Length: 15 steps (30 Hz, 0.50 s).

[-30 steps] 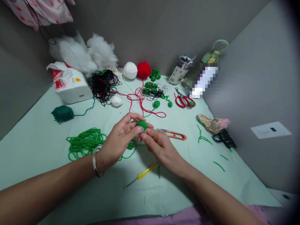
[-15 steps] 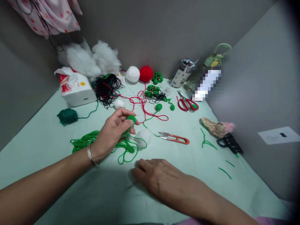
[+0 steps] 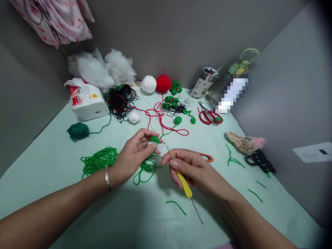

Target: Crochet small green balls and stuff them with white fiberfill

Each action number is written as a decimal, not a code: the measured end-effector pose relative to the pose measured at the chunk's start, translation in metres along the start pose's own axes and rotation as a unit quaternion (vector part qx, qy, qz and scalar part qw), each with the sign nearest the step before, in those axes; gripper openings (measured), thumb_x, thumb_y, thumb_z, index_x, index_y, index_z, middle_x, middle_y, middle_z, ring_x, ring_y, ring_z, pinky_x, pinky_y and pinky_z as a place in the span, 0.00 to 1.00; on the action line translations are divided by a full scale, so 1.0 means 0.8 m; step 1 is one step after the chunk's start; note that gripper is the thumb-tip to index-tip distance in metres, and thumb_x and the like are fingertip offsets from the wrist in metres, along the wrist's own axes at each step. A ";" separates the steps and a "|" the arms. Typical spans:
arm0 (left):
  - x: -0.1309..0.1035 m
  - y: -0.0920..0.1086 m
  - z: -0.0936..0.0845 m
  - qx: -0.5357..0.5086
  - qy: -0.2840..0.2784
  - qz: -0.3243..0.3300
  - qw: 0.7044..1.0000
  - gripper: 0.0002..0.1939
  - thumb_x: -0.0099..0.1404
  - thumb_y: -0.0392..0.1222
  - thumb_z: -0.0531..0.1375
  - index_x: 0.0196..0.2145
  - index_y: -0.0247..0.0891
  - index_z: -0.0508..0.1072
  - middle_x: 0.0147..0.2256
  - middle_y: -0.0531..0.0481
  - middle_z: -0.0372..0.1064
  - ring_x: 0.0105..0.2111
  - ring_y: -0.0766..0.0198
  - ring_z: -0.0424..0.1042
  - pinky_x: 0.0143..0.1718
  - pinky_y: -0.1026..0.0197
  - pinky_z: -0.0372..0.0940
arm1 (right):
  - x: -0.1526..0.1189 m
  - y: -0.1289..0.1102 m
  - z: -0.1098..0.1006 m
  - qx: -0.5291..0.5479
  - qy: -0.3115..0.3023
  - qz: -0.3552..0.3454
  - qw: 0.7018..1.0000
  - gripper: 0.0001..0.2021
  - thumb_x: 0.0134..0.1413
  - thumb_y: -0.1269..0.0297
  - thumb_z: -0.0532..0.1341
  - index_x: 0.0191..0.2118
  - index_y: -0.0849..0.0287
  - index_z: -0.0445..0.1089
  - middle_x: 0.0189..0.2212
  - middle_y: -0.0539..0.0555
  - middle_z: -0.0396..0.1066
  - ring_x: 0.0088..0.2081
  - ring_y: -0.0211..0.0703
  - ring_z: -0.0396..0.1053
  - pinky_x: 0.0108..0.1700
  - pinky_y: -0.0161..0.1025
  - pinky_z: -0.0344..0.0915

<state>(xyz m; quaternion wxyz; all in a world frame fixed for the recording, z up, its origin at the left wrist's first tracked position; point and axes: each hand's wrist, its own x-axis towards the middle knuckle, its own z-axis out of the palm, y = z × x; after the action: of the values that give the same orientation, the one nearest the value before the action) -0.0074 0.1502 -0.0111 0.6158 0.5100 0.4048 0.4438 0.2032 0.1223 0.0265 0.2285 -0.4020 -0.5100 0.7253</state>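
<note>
My left hand (image 3: 138, 149) pinches a small green crochet piece (image 3: 154, 139) with white stuffing showing under its edge. In my right hand (image 3: 187, 165) is a crochet hook (image 3: 187, 189) with a yellow handle, its metal tip pointing up toward the green piece, close beside my left fingertips. The hook's thin far end sticks out below my palm. Loops of green yarn (image 3: 147, 166) lie under my left hand, beside a larger green skein (image 3: 100, 159). Behind my right fingers sits a partly hidden tuft of white stuffing (image 3: 163, 149). Orange thread snips (image 3: 207, 157) are mostly covered by my right hand.
Red-handled scissors (image 3: 210, 116), a pen cup (image 3: 203, 83) and a bottle (image 3: 240, 67) stand or lie at back right. Red (image 3: 163, 83) and white yarn balls (image 3: 148, 84), tangled black yarn (image 3: 120, 100) and a tissue pack (image 3: 89, 102) line the back. Green scraps (image 3: 254, 195) lie right.
My right hand has lifted off the table with the crochet hook and come up beside the left hand. A short green yarn strand now shows on the table where it was. The view shifted slightly.
</note>
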 end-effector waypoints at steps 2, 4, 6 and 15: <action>-0.001 0.000 0.003 -0.002 -0.005 0.004 1.000 0.13 0.68 0.44 0.67 0.46 0.38 0.73 0.39 0.50 0.73 0.36 0.63 0.77 0.38 0.61 0.70 | 0.005 0.006 0.001 0.030 -0.007 0.006 1.000 0.15 0.69 0.51 0.61 0.44 0.60 0.73 0.19 0.44 0.66 0.18 0.31 0.51 0.21 0.33 0.43; -0.002 0.000 0.005 -0.008 -0.013 0.002 1.000 0.12 0.68 0.43 0.67 0.47 0.38 0.72 0.39 0.49 0.73 0.35 0.64 0.75 0.36 0.62 0.69 | 0.009 0.010 0.002 0.055 -0.009 0.014 0.998 0.15 0.68 0.52 0.61 0.43 0.60 0.73 0.19 0.44 0.66 0.17 0.30 0.51 0.20 0.33 0.42; -0.003 -0.001 0.007 -0.011 -0.022 -0.003 1.000 0.12 0.69 0.42 0.66 0.47 0.38 0.72 0.40 0.49 0.74 0.33 0.66 0.73 0.33 0.62 0.68 | 0.012 0.010 0.004 0.070 -0.011 0.016 0.997 0.15 0.67 0.52 0.62 0.42 0.61 0.74 0.19 0.44 0.66 0.17 0.30 0.52 0.20 0.33 0.42; -0.005 -0.004 0.007 -0.014 -0.043 -0.008 0.999 0.11 0.71 0.43 0.64 0.49 0.40 0.71 0.26 0.57 0.69 0.26 0.66 0.70 0.31 0.61 0.64 | 0.017 0.012 0.007 0.133 0.001 0.019 0.991 0.17 0.65 0.50 0.63 0.39 0.62 0.74 0.16 0.42 0.60 0.17 0.30 0.43 0.20 0.34 0.38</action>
<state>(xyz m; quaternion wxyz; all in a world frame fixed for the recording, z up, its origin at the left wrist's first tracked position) -0.0025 0.1443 -0.0128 0.6428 0.5170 0.3758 0.4222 0.1915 0.1255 0.0135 0.2667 -0.3786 -0.4009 0.7904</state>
